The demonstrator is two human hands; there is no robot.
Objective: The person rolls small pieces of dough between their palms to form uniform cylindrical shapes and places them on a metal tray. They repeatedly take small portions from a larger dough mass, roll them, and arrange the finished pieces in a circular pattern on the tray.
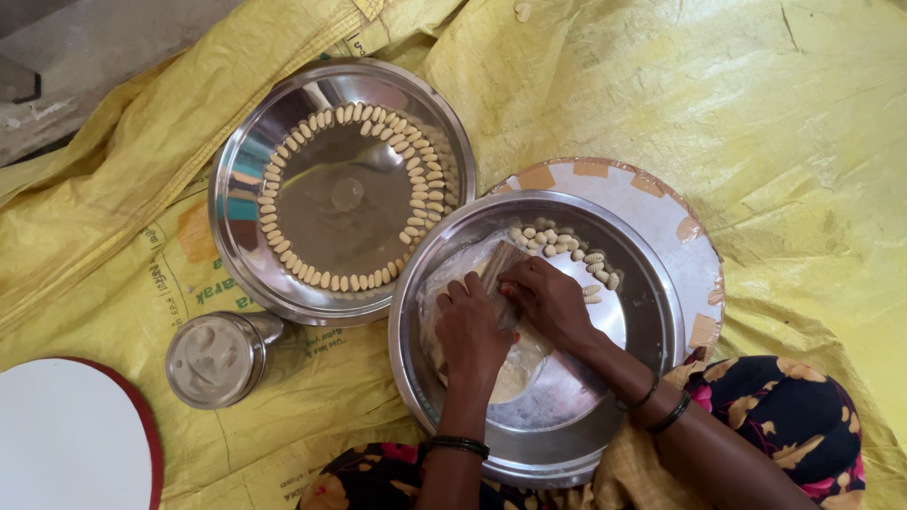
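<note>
Both hands, the left hand (470,331) and right hand (548,300), are pressing dough (515,373) against a ridged comb (501,264) in the near steel plate (652,331), fingers closed on it; a slip could be flattening the shaped pieces (567,246) just beside.

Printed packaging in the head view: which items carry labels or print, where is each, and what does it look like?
Yellow woven sack: spread flat as a ground sheet under everything; green print and an orange patch at left, below the big steel plate.
Plastic sheet: under both hands in the near steel plate; clear, no print visible.
No signs or screens.
</note>
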